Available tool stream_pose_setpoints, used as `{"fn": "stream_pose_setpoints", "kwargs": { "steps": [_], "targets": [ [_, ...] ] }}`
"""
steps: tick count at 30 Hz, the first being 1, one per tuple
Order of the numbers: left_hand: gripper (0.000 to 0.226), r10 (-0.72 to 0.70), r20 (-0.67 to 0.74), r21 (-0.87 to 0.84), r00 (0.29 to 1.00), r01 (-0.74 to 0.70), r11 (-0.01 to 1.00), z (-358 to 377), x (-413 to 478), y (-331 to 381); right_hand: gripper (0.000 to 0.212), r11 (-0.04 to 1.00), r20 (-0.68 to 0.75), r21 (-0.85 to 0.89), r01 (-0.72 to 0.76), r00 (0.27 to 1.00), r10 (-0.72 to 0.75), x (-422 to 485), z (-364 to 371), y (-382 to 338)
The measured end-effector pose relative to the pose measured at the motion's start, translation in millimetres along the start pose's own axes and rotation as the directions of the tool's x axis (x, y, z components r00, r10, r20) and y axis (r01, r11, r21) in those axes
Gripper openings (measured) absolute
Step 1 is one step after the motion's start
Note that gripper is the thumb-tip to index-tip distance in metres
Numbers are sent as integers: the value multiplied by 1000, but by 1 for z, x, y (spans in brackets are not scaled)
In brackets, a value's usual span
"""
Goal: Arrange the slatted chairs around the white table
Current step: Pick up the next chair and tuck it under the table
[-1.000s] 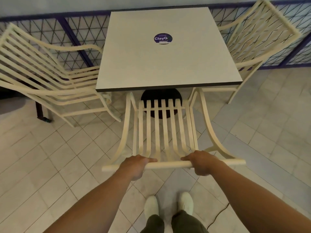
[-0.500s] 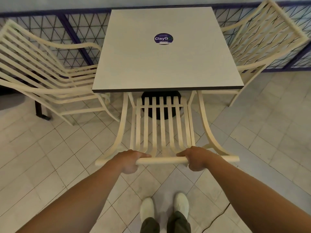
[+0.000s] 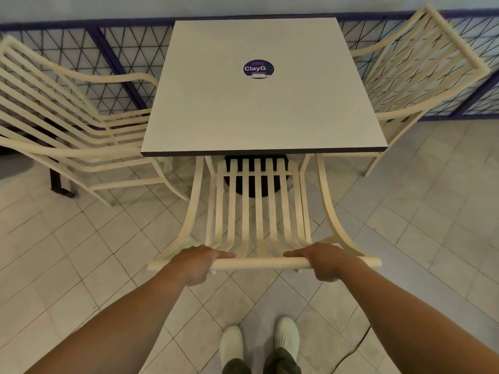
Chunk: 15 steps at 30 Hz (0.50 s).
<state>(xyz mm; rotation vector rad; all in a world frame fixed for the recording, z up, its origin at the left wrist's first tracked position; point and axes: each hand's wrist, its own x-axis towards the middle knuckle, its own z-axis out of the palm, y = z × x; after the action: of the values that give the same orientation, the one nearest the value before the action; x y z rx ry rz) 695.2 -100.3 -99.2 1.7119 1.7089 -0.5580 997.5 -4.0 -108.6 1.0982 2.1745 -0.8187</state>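
Note:
A square white table (image 3: 259, 109) with a round purple sticker stands ahead of me. A cream slatted chair (image 3: 258, 211) sits at its near side, seat tucked partly under the tabletop. My left hand (image 3: 195, 261) and my right hand (image 3: 324, 259) both grip the chair's top rail, one toward each end. A second slatted chair (image 3: 67, 136) stands at the table's left side, facing it. A third slatted chair (image 3: 421, 68) stands at the right side, its seat mostly hidden by the tabletop.
A purple-framed wire-mesh fence (image 3: 108, 52) runs behind the table and chairs. The table's round black base (image 3: 255, 179) shows through the near chair's slats. Tiled floor (image 3: 418, 225) lies all around. A dark post foot (image 3: 60, 184) stands under the left chair. My feet are directly below.
The near chair has slid forward, further under the table, with both hands still on its top rail. The view has moved slightly closer to the table.

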Motion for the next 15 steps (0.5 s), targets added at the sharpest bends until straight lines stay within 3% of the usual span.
{"fn": "stream_pose_setpoints", "kwargs": {
  "steps": [15],
  "targets": [
    [78, 31, 89, -87, 996, -23, 996, -14, 13, 4, 74, 1000, 11, 25, 13, 1000, -14, -3, -17, 19]
  ]
}}
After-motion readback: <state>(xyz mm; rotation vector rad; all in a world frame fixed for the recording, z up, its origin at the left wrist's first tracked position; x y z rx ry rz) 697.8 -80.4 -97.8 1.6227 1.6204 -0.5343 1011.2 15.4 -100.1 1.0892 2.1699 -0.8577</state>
